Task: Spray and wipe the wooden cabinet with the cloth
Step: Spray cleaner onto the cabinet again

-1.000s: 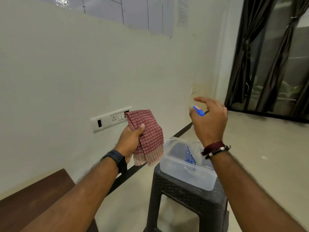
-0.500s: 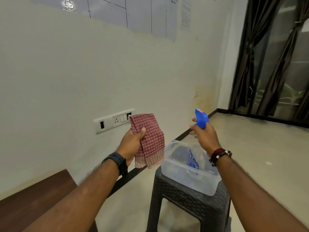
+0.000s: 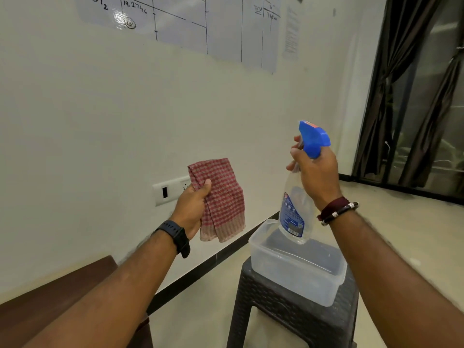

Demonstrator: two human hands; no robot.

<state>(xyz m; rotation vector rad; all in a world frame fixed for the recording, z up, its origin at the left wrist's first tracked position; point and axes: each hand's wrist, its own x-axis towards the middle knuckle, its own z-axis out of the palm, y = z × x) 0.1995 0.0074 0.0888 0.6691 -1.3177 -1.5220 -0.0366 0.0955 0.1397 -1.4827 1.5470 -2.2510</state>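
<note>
My left hand (image 3: 192,204) grips a red checked cloth (image 3: 223,199), which hangs folded in front of the wall. My right hand (image 3: 315,172) holds a clear spray bottle (image 3: 292,214) by its neck, the blue trigger head (image 3: 312,139) sticking up above my fingers. The bottle hangs upright just above a clear plastic tub (image 3: 296,270). The dark wooden cabinet (image 3: 50,295) shows only as a brown top at the lower left, partly behind my left forearm.
The tub stands on a dark grey wicker-pattern stool (image 3: 288,320). A white switch panel (image 3: 168,190) sits on the cream wall behind the cloth. A whiteboard sheet (image 3: 200,23) hangs above. Dark curtains (image 3: 414,96) cover a window at right.
My right hand closed on the spray bottle in the tub and lifted it up out of the tub. The left hand kept the cloth almost still.
</note>
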